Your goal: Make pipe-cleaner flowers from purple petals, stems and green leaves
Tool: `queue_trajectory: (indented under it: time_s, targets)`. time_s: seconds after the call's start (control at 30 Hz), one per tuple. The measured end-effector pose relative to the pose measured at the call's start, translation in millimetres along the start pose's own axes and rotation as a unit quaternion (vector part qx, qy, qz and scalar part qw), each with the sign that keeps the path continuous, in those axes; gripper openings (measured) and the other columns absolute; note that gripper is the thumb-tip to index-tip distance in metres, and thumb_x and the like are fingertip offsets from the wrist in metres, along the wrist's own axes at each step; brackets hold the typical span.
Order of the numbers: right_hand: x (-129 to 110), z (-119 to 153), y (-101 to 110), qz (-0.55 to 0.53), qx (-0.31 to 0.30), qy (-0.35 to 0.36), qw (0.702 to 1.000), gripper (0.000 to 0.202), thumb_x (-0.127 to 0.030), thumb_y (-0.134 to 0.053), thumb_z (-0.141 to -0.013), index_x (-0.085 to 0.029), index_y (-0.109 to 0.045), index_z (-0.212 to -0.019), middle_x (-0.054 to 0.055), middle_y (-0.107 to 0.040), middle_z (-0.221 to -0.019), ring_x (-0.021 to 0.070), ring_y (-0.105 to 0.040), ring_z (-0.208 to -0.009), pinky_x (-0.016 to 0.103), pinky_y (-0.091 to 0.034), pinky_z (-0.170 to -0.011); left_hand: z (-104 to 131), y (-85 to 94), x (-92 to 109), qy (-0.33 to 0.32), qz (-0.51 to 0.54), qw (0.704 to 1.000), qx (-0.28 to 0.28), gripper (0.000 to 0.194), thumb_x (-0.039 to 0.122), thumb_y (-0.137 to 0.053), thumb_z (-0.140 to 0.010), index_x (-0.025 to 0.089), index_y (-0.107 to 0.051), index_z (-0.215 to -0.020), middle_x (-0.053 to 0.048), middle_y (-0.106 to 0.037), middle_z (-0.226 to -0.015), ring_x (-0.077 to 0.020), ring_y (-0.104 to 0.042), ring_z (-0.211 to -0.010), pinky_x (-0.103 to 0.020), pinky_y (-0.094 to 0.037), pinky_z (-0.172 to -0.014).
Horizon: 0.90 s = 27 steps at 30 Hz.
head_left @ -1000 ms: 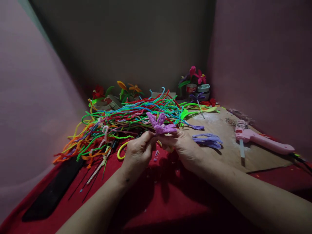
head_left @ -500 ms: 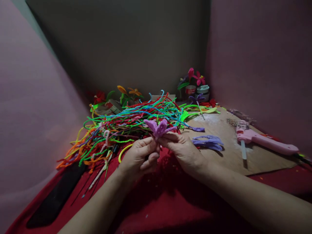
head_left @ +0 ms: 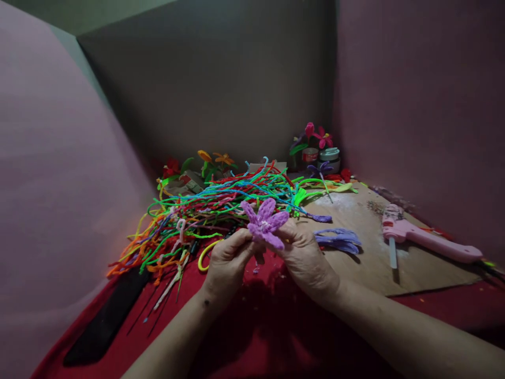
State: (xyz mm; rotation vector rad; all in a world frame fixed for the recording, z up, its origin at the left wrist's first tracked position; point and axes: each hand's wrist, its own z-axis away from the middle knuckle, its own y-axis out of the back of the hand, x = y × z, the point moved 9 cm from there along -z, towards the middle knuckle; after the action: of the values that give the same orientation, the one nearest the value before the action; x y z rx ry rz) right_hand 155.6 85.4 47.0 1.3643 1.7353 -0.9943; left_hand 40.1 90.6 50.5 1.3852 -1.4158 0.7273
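A purple pipe-cleaner flower (head_left: 265, 222) with several petals and a pale centre is held up in the middle of the view, its face tilted toward me. My left hand (head_left: 231, 261) pinches it at the lower left petal with thumb and forefinger. On the other side my right hand (head_left: 305, 258) grips its right edge, fingers partly hidden behind the petals. Just behind the flower spreads a heap of coloured pipe cleaners (head_left: 221, 197). A bundle of lavender pipe cleaners (head_left: 339, 241) lies right of my right hand.
A pink hot glue gun (head_left: 430, 239) rests on a brown board (head_left: 371, 273) at the right. Left, a black flat object (head_left: 106, 318) lies on the red cloth (head_left: 244, 337). Finished-looking flowers (head_left: 323, 138) and a lidded jar (head_left: 329, 155) stand at the back.
The flower has turned from a side view to face me, showing its pale centre, and sits slightly lower and further right. Both hands have shifted with it. The camera view has moved a little.
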Motion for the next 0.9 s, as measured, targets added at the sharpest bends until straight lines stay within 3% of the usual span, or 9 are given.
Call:
queue_trajectory:
  time_s: [0.2, 0.33, 0.37, 0.43, 0.53, 0.63, 0.73, 0.8, 0.9]
  targets:
    - [0.8, 3.3, -17.4, -0.027, -0.107, -0.008, 0.994, 0.033, -0.038, -0.055, -0.082, -0.023, -0.069, -0.056, 0.002, -0.061, -0.062, 0.0203, -0.051, -0.085, 0.035, -0.036, -0.082, 0.3, -4.9, -11.4, 0.086, 0.051, 0.991, -0.085, 0.020, 0.026, -0.061, -0.076, 0.014, -0.065, -0.061, -0.001, -0.061, -0.052, -0.0110, -0.053, -0.044, -0.024, -0.043, -0.049]
    - [-0.7, 1.4, -8.6, -0.002, -0.059, -0.009, 0.998, 0.026, -0.037, -0.057, -0.080, -0.023, -0.069, -0.061, 0.002, -0.063, -0.069, 0.0213, -0.050, -0.090, 0.034, -0.035, -0.082, -3.7, -0.3, -3.8, 0.081, -0.028, 0.990, -0.112, 0.012, 0.022, -0.063, -0.073, 0.013, -0.066, -0.065, -0.003, -0.064, -0.061, -0.0141, -0.059, -0.061, -0.026, -0.048, -0.065]
    - [-1.8, 0.7, -3.6, 0.010, -0.035, -0.008, 0.999, 0.023, -0.036, -0.057, -0.080, -0.023, -0.069, -0.064, 0.002, -0.064, -0.072, 0.0215, -0.049, -0.090, 0.034, -0.035, -0.082, -5.3, 4.1, 1.3, 0.063, -0.050, 0.992, -0.101, 0.008, 0.020, -0.066, -0.070, 0.014, -0.066, -0.074, -0.004, -0.066, -0.071, -0.0154, -0.061, -0.070, -0.028, -0.049, -0.072]
    - [-7.1, -0.2, 3.6, 0.036, -0.002, 0.001, 0.999, 0.019, -0.035, -0.058, -0.079, -0.025, -0.070, -0.070, 0.001, -0.064, -0.075, 0.0214, -0.049, -0.089, 0.035, -0.034, -0.082, -6.9, 16.6, 17.7, 0.003, -0.085, 0.995, -0.050, 0.032, 0.019, -0.070, -0.067, 0.018, -0.061, -0.097, -0.004, -0.065, -0.090, -0.0169, -0.060, -0.085, -0.030, -0.048, -0.081]
    - [-17.9, -1.0, 6.0, 0.065, 0.010, 0.033, 0.997, 0.018, -0.034, -0.058, -0.079, -0.026, -0.070, -0.068, 0.000, -0.062, -0.069, 0.0205, -0.049, -0.082, 0.035, -0.033, -0.082, 2.8, 31.0, 62.9, -0.169, -0.181, 0.968, 0.044, 0.054, 0.017, -0.069, -0.068, 0.025, -0.049, -0.117, -0.005, -0.057, -0.106, -0.0163, -0.059, -0.089, -0.031, -0.050, -0.080]
    - [-20.3, -0.8, 3.2, 0.057, 0.002, 0.036, 0.998, 0.019, -0.033, -0.059, -0.078, -0.026, -0.070, -0.064, 0.000, -0.062, -0.067, 0.0199, -0.049, -0.081, 0.035, -0.033, -0.080, 25.5, 15.2, 107.9, -0.358, -0.365, 0.856, 0.077, 0.057, 0.009, -0.067, -0.068, 0.027, -0.049, -0.119, -0.008, -0.052, -0.117, -0.0204, -0.054, -0.102, -0.034, -0.048, -0.084]
    - [-12.8, -0.1, -0.1, -0.002, -0.007, -0.005, 1.000, 0.015, -0.033, -0.060, -0.078, -0.025, -0.072, -0.073, 0.001, -0.063, -0.072, 0.0190, -0.049, -0.082, 0.034, -0.034, -0.080, 34.4, -5.8, 118.0, -0.436, -0.473, 0.764, 0.052, 0.044, 0.005, -0.063, -0.071, 0.024, -0.056, -0.110, -0.007, -0.058, -0.108, -0.0201, -0.055, -0.100, -0.034, -0.045, -0.086]
    - [-6.5, 0.5, -2.7, -0.065, -0.015, -0.044, 0.997, 0.015, -0.033, -0.061, -0.076, -0.023, -0.072, -0.079, 0.001, -0.062, -0.074, 0.0170, -0.049, -0.077, 0.032, -0.036, -0.076, 29.8, -6.0, 112.8, -0.431, -0.479, 0.763, 0.058, 0.030, 0.005, -0.060, -0.073, 0.022, -0.059, -0.098, -0.006, -0.061, -0.095, -0.0167, -0.057, -0.087, -0.030, -0.046, -0.079]
    - [-2.1, 0.8, -5.2, -0.116, -0.023, -0.080, 0.990, 0.015, -0.034, -0.065, -0.073, -0.022, -0.073, -0.079, -0.001, -0.059, -0.068, 0.0127, -0.045, -0.066, 0.029, -0.037, -0.068, 16.3, 7.4, 97.8, -0.373, -0.426, 0.818, 0.101, 0.012, 0.007, -0.058, -0.076, 0.018, -0.059, -0.082, -0.004, -0.060, -0.082, -0.0132, -0.058, -0.077, -0.025, -0.046, -0.071]
